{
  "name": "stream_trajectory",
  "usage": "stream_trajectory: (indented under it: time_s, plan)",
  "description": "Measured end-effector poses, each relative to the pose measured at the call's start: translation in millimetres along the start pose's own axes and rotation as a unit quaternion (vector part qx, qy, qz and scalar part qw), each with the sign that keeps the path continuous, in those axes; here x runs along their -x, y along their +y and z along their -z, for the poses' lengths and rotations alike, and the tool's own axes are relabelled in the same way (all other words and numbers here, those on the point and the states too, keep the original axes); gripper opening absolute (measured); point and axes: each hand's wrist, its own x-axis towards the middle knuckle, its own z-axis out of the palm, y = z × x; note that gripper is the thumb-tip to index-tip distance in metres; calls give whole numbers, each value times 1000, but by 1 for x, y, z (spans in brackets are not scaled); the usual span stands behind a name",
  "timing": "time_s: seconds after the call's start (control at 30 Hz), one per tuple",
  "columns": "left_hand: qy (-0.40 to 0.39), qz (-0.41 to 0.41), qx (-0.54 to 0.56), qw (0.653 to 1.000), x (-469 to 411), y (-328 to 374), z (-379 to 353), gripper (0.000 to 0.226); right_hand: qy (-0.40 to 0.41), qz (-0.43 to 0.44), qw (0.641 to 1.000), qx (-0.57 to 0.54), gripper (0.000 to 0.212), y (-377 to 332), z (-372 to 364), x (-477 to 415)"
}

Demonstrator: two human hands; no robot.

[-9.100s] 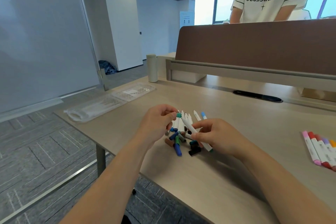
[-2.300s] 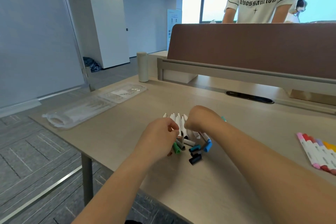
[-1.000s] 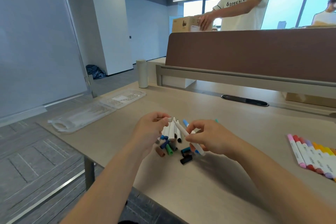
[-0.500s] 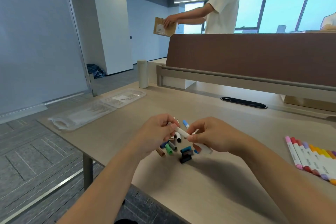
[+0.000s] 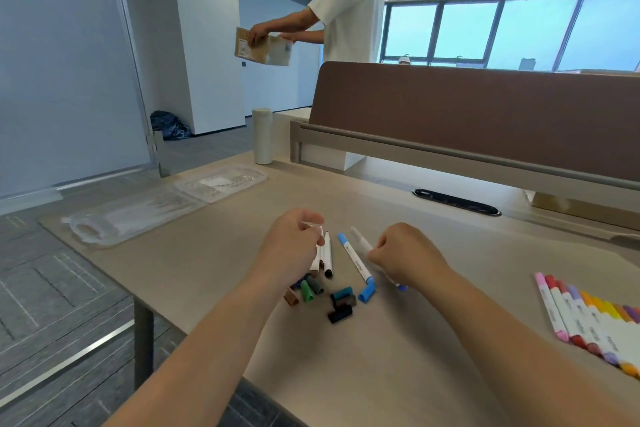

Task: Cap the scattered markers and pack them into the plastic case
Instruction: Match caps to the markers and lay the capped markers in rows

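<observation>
On the table (image 5: pixel 381 374), close in front of the person, the little caps (image 5: pixel 341 296) lie in a heap beside the markers so both hands can reach them, while the clear plastic case (image 5: pixel 138 215) waits open, well apart on the left. The left hand (image 5: pixel 289 246) has its fingers curled round the top ends of a few white markers (image 5: pixel 325 255), and the right hand (image 5: pixel 405 253) is curled tight round one white marker (image 5: pixel 361 240) that pokes out up and away. A blue marker (image 5: pixel 354 258) lies flat between the hands, and I think the held one gets its cap next.
</observation>
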Motion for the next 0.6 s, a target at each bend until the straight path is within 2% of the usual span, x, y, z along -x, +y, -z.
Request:
stream_trajectory:
  time_s: [0.2, 0.33, 0.5, 0.6]
  plan:
    - [0, -3, -15, 1000, -1, -6, 5, 23, 16, -25, 997, 69, 32, -10, -6, -13]
    - [-5, -9, -13, 1000, -1, -9, 8, 22, 33, 32, 997, 64, 35, -27, -14, -14]
    - [2, -11, -3, 1000, 1, -10, 17, 21, -34, 37, 996, 69, 20, -63, -26, -13]
    - [11, -7, -5, 1000, 2, -13, 27, 20, -63, 20, 993, 95, 23, -74, -27, -15]
